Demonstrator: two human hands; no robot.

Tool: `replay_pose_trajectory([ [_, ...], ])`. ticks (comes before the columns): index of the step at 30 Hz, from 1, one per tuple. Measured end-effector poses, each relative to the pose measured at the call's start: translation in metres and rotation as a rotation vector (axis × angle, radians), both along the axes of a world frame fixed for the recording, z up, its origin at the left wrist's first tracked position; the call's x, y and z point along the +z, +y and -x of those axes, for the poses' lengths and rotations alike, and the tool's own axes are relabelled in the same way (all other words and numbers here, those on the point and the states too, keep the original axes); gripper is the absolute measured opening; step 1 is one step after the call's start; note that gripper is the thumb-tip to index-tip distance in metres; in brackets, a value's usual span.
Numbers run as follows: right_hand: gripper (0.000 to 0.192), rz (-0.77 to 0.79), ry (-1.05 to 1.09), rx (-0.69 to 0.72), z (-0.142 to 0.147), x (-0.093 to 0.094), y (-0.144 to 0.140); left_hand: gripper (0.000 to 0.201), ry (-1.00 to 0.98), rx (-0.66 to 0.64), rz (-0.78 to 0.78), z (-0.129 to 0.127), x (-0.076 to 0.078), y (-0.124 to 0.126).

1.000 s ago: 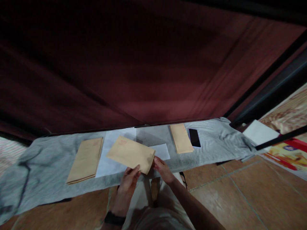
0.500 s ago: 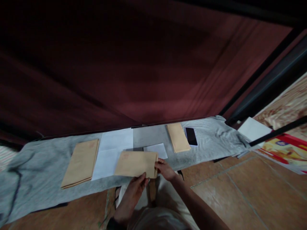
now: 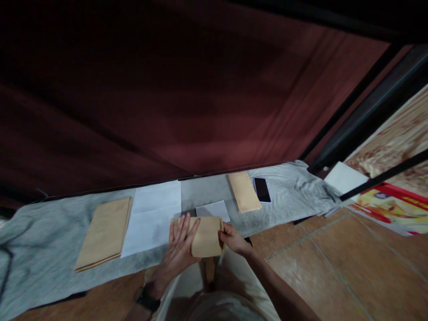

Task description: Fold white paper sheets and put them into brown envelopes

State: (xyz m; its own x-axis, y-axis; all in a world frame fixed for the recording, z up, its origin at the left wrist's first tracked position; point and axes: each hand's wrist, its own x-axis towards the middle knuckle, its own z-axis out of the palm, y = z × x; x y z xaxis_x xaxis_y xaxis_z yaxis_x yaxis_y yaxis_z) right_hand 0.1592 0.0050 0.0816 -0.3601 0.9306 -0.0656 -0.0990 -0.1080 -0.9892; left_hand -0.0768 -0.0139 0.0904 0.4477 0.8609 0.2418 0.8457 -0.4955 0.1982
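A brown kraft envelope (image 3: pixel 209 238) is in front of me at the near edge of the cloth, over my lap. My left hand (image 3: pixel 180 240) lies across its left part, back up, with the fingers stretched out and spread. At the envelope's right end, my right hand (image 3: pixel 232 238) grips the edge between thumb and fingers. Just behind the envelope lies a small white paper (image 3: pixel 214 209). To the left are white sheets with fold creases (image 3: pixel 152 218) and, beyond them, a stack of larger brown envelopes (image 3: pixel 105 232).
A grey cloth (image 3: pixel 287 191) covers the long, low surface. On its right side lie a stack of small brown envelopes (image 3: pixel 244 191) and a phone (image 3: pixel 262 189). A dark red panel (image 3: pixel 200 111) rises behind. A red and yellow box (image 3: pixel 394 205) sits on the tiled floor at right.
My left hand has moved from pinching the envelope's lower edge to lying flat over its left part. The envelope has shifted slightly toward me; my right hand still grips its right end.
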Motion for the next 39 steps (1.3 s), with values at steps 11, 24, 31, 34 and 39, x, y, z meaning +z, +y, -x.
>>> replay_pose_trajectory([
  [11, 0.03, -0.058, -0.042, 0.118, -0.024, 0.01, -0.006, 0.121, -0.02, -0.123, 0.104, 0.001, -0.016, -0.001],
  [24, 0.02, -0.079, -0.317, -0.005, -0.053, -0.028, -0.01, 0.094, 0.06, -0.097, 0.012, -0.024, -0.022, -0.021],
  [31, 0.015, -0.18, -0.485, -0.26, -0.067, -0.029, -0.022, 0.09, 0.04, -0.087, -0.028, -0.032, -0.032, -0.027],
  [34, 0.023, -0.224, -0.502, -0.422, -0.074, -0.012, -0.022, 0.092, 0.025, -0.067, -0.038, -0.031, -0.032, -0.027],
  [39, 0.021, -0.043, -0.335, -0.093, -0.083, 0.008, -0.02, 0.096, -0.01, -0.096, 0.0, -0.034, -0.029, -0.025],
])
